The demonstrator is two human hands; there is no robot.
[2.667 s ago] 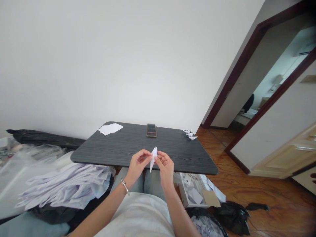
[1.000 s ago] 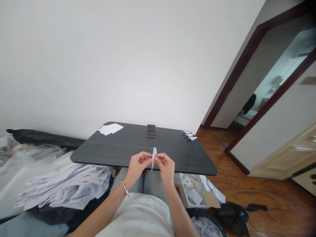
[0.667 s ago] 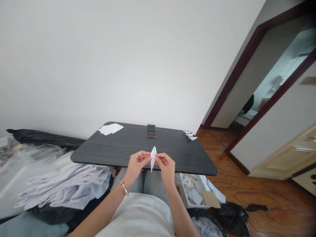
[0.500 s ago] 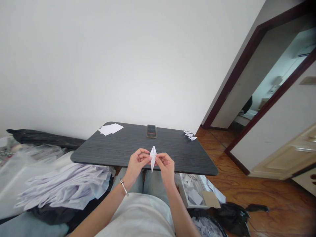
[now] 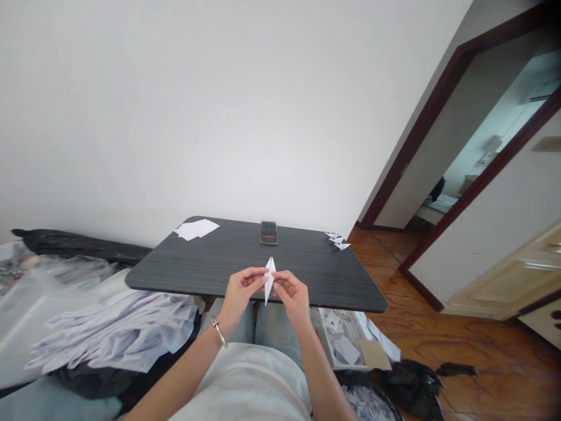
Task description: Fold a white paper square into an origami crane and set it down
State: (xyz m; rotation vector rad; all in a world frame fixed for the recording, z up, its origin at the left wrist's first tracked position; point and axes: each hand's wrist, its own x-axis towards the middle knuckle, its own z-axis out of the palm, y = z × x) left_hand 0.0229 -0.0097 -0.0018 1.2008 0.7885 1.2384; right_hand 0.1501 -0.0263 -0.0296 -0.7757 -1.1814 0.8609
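Note:
A small folded white paper piece (image 5: 269, 278), long and pointed at both ends, stands upright between my two hands above the near edge of the dark table (image 5: 219, 263). My left hand (image 5: 240, 290), with a bracelet at the wrist, pinches its left side. My right hand (image 5: 293, 294) pinches its right side. Both hands have their fingers closed on the paper.
A phone (image 5: 269, 231) lies at the table's far middle, flat white sheets (image 5: 196, 228) at the far left corner, small folded paper pieces (image 5: 337, 238) at the far right. A heap of white paper (image 5: 118, 327) lies left of my lap; a box with scraps (image 5: 346, 345) and black bags (image 5: 412, 383) lie on the floor at right.
The paper piece was turned edge-on, then spread wider again between my fingers. Both hands stayed in place and kept hold of it.

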